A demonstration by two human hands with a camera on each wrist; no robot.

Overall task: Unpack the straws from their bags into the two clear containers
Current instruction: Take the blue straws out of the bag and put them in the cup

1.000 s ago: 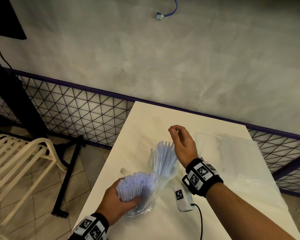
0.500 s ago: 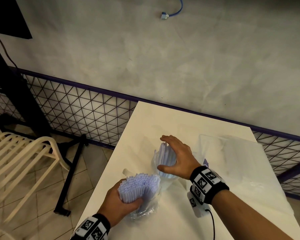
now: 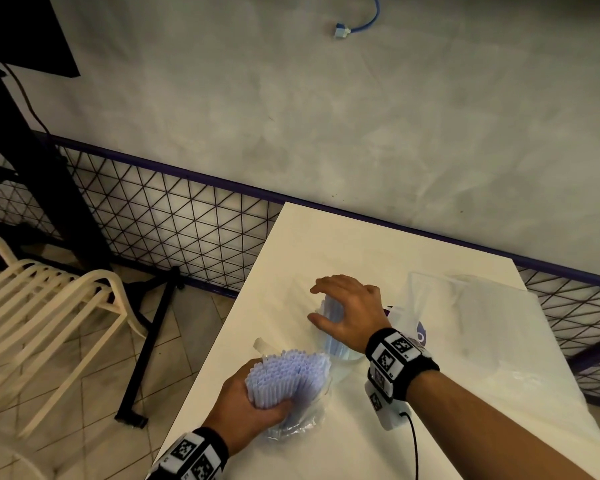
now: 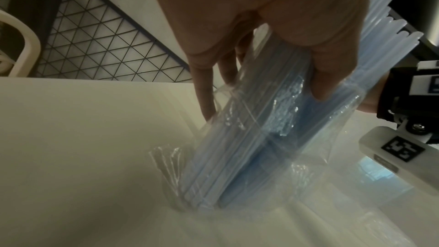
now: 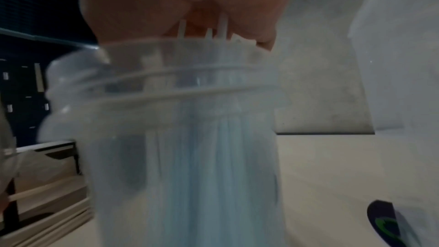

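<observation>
Straws [image 3: 286,377], light and slippery in their bag, sit gripped mid-bundle by the left hand [image 3: 246,415]; the right hand [image 3: 349,315] lies spread over the container [image 5: 166,119].

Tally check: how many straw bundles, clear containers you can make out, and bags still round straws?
Straw bundles: 2, the bagged bundle gripped by the left hand and the potted bundle under the right hand
Clear container: 1
Bag round straws: 1
Total: 4
</observation>
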